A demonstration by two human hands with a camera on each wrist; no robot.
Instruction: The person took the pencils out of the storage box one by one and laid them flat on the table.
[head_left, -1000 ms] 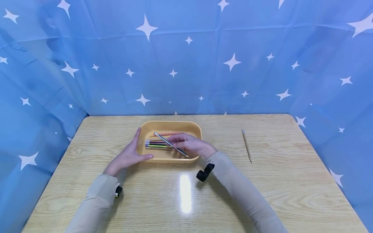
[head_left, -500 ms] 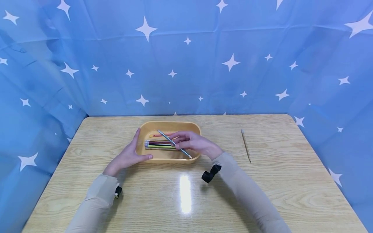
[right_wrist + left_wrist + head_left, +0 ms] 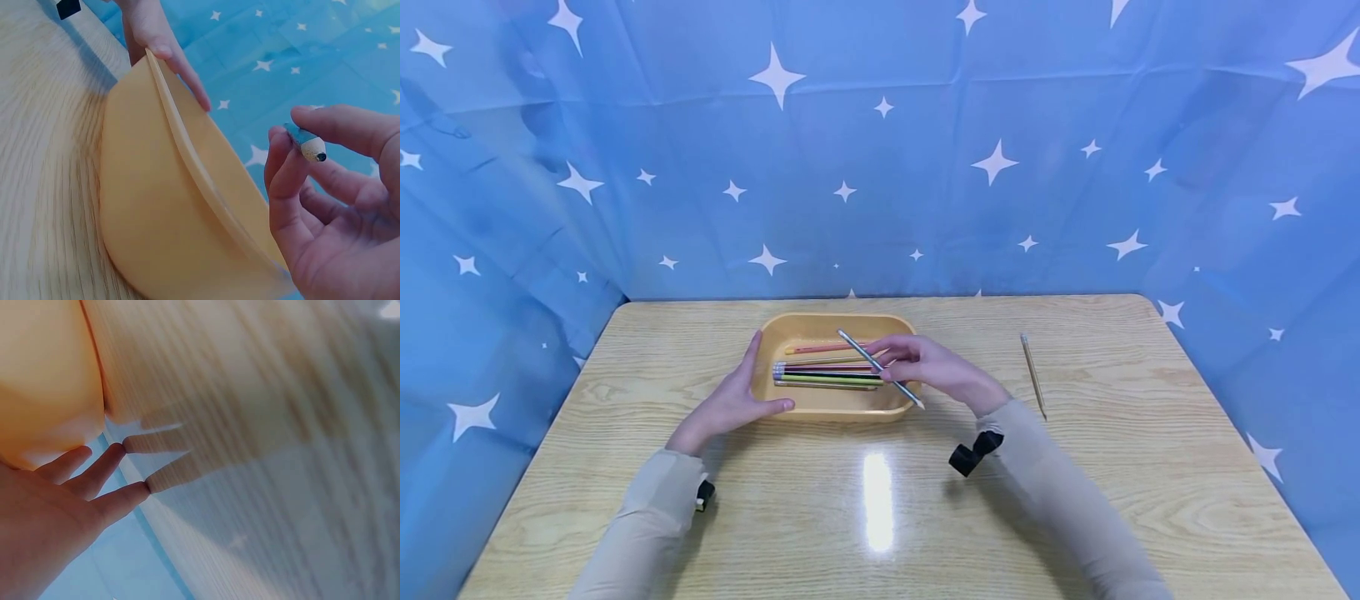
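Note:
A slim blue pencil (image 3: 862,350) with a pale tip slants over the right part of a tan plastic tray (image 3: 835,414). My right hand (image 3: 936,367) pinches it between thumb and fingers. In the right wrist view the dark point of the pencil (image 3: 312,149) faces the camera. My left hand (image 3: 737,396) holds the tray's left end, thumb over the near rim. Its other fingers (image 3: 103,472) spread along the outside of the tray, low by the tabletop. Inside the tray lie several pencils (image 3: 823,375) in a row, with a reddish-orange one (image 3: 823,348) behind them.
A lone brown pencil (image 3: 1033,375) lies on the wood-grain table (image 3: 880,533) to the right of the tray. A blue curtain with white stars (image 3: 880,192) hangs behind the table and along both sides.
My right hand has moved to the right with the blue pencil, whose tip now reaches past the tray's near right rim. More of the pencil row shows. The left hand and tray stay put.

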